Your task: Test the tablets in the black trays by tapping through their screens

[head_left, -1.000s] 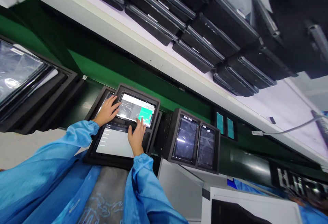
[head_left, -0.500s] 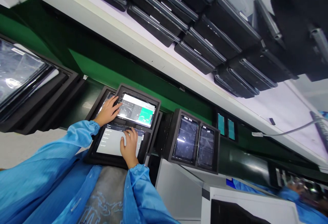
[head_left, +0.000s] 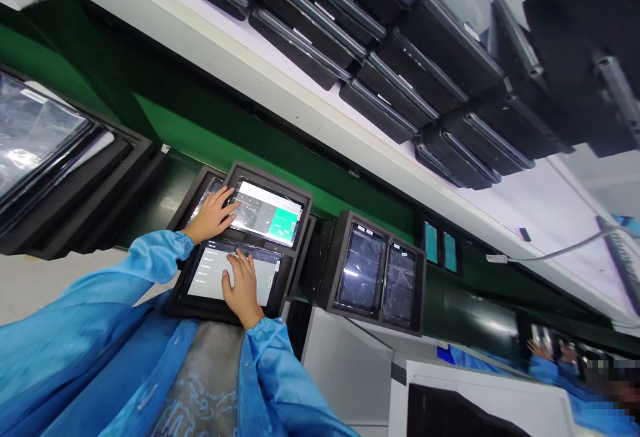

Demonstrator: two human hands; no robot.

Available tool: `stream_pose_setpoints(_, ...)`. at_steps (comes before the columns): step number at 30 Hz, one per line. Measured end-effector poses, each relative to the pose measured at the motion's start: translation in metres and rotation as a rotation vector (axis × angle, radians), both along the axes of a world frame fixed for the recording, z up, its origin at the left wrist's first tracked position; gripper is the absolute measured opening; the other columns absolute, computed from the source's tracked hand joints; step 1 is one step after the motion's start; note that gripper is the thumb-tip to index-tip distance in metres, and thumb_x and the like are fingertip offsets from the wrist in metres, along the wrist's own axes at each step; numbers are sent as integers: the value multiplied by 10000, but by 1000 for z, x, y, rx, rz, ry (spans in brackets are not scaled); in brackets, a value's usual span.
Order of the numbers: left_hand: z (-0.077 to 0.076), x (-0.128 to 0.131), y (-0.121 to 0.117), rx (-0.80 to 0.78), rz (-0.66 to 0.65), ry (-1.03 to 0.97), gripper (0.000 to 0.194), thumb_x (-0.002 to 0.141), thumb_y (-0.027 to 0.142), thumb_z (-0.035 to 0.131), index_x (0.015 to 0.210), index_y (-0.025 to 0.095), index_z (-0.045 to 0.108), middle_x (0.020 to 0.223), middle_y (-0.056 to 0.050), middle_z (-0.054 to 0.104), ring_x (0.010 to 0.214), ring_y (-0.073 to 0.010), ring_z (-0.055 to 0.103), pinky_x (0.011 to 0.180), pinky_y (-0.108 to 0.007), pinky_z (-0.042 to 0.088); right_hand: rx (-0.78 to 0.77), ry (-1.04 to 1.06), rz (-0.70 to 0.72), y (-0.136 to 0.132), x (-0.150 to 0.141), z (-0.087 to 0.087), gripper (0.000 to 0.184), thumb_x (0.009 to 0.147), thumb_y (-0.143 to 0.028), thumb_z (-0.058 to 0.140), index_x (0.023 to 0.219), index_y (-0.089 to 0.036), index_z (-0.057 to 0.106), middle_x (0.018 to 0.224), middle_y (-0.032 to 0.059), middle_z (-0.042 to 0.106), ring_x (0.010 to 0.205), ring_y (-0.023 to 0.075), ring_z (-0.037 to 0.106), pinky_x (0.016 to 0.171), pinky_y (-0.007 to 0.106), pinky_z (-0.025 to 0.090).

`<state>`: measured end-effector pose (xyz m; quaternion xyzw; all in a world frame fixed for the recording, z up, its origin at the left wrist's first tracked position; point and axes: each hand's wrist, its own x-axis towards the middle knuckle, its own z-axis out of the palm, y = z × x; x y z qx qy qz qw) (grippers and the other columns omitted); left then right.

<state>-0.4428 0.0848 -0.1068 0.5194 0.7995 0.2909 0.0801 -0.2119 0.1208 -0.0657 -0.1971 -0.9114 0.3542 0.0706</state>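
Observation:
Two tablets with lit screens lie one above the other in a dark foam tray (head_left: 306, 205) in front of me. The upper tablet (head_left: 260, 213) shows a calculator-like keypad with a green block. On the lower tablet (head_left: 207, 282) is a grey list menu. My left hand (head_left: 210, 215) lies over the left edge of the upper tablet, fingers stretched out and spread. Over the lower tablet's screen is my right hand (head_left: 243, 285), fingers apart, fingertips near its upper part; I cannot tell whether they touch the glass. Neither hand grasps anything.
Another foam tray (head_left: 330, 277) with two dark film-covered tablets stands to the right. Stacked trays (head_left: 135, 150) with a film-wrapped tablet are at the left. Black tablets (head_left: 385, 90) line the white shelf (head_left: 280, 97) above. A co-worker's blue sleeve (head_left: 545, 369) shows at far right.
My right hand has shifted a little to the left across the lower tablet. The list on that screen has changed slightly. My left hand has stayed nearly in place.

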Motion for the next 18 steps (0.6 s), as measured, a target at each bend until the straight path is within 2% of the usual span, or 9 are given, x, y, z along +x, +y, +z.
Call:
stream_pose_setpoints(8, 0, -1, 0, 22, 26, -80, 456, 976, 403, 404, 1360, 231, 579, 1583, -118, 286, 1493, -312, 180, 1197, -553, 235, -3, 16, 98, -6, -2, 4, 309, 942, -217, 467, 1210, -210, 620, 1218, 55, 681, 1386, 200, 430, 1221, 469, 204)
stream_pose_setpoints(14, 2, 0, 0, 29, 30, -43, 460, 990, 404, 378, 1337, 198, 596, 1563, -150, 311, 1490, -305, 193, 1189, -535, 253, -4, -23, 147, -8, -4, 4, 403, 935, -219, 484, 1335, -186, 517, 1342, 70, 620, 1446, 198, 347, 1232, 485, 181)
stream_pose_setpoints(18, 2, -1, 0, 31, 32, -68, 451, 986, 406, 384, 1336, 221, 599, 1572, -131, 302, 1489, -309, 193, 1188, -543, 255, 6, -83, 152, -7, -5, 5, 444, 933, -213, 494, 1374, -171, 463, 1361, 92, 600, 1464, 215, 311, 1232, 537, 136)
